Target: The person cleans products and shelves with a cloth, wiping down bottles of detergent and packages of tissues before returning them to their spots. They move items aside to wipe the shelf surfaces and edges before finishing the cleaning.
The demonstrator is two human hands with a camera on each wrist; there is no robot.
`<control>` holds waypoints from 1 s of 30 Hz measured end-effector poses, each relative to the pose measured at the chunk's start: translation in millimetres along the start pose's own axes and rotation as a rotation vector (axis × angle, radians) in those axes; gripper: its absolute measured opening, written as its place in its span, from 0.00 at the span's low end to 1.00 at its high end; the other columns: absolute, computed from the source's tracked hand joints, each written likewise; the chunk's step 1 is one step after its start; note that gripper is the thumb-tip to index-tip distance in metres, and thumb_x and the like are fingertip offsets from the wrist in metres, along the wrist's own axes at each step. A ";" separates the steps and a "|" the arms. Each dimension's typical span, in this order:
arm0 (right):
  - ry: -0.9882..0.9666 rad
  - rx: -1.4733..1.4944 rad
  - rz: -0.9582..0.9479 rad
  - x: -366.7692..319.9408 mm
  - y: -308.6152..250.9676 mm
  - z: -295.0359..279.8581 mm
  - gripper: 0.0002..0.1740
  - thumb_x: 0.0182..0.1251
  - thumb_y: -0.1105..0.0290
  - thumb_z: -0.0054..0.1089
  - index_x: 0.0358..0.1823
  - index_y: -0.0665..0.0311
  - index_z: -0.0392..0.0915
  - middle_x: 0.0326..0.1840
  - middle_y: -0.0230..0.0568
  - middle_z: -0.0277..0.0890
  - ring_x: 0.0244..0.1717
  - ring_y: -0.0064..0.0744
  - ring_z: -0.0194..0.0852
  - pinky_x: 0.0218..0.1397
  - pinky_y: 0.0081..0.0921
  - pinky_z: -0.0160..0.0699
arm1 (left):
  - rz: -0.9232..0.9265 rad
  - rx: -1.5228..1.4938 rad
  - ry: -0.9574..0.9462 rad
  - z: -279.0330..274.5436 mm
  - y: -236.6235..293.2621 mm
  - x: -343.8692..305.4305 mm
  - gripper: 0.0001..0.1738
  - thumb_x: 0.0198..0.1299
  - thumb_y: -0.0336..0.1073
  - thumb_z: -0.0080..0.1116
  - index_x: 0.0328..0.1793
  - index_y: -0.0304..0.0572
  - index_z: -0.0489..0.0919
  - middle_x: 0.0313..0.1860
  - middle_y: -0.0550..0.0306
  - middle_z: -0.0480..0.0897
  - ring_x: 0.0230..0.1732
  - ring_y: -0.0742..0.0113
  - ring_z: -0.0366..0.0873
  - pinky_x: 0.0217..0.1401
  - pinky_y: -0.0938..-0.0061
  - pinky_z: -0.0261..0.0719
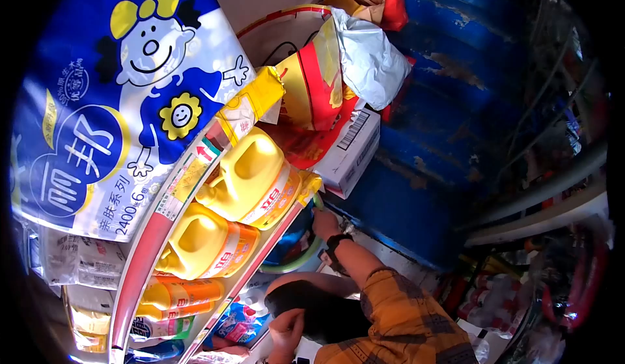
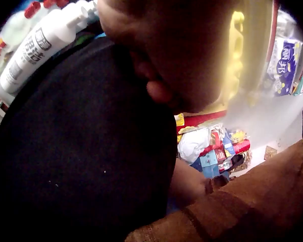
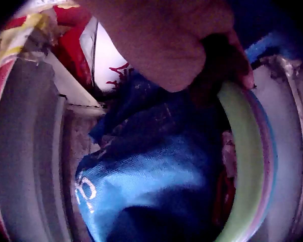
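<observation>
Shop shelving (image 1: 146, 253), crowded: yellow jugs (image 1: 250, 168) lay on their sides at the rail, with a big toilet-paper pack (image 1: 97, 103) beside them. Right hand (image 1: 325, 224) was down under the jug shelf, fingers (image 3: 242, 75) curled over the rim of the nested basins (image 3: 245, 166), so a rim hold only. Basins sat low, tucked under that shelf, with a blue bag (image 3: 151, 176) stuffed inside. Left hand (image 1: 286, 331) was on a black bundle (image 1: 319, 308) close to the body; can't tell if its fingers gripped it or just lay on it.

Risks as I read it:
- A one-handed rim grip could tip the basins and dump the bag.
- Clearance looked tight, so the rim could catch the shelf edge and jolt the jugs.
- The top basin could slide off the rest.
</observation>
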State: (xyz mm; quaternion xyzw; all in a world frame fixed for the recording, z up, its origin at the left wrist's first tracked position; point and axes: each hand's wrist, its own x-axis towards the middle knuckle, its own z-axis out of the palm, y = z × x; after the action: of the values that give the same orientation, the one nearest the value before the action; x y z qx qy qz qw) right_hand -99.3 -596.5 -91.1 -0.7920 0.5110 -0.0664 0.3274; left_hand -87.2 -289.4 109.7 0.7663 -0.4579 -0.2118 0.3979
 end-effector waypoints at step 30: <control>0.045 0.527 -0.468 97.5 0.5 -2.0 0.27 0.68 0.57 0.54 0.66 0.57 0.66 0.64 0.43 0.71 0.67 0.40 0.66 0.69 0.32 0.64 | -0.079 -0.074 -0.058 -2.7 -15.4 -2.8 0.08 0.56 0.25 0.65 0.42 0.36 0.85 0.31 0.53 0.86 0.29 0.75 0.82 0.31 0.79 0.78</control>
State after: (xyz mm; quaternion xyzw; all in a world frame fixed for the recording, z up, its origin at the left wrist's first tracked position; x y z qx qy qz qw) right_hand -54.9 -680.7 -112.2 -0.7742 0.2881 -0.2868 0.4852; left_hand -78.5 -281.7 98.9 0.7621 -0.4304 -0.2664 0.4038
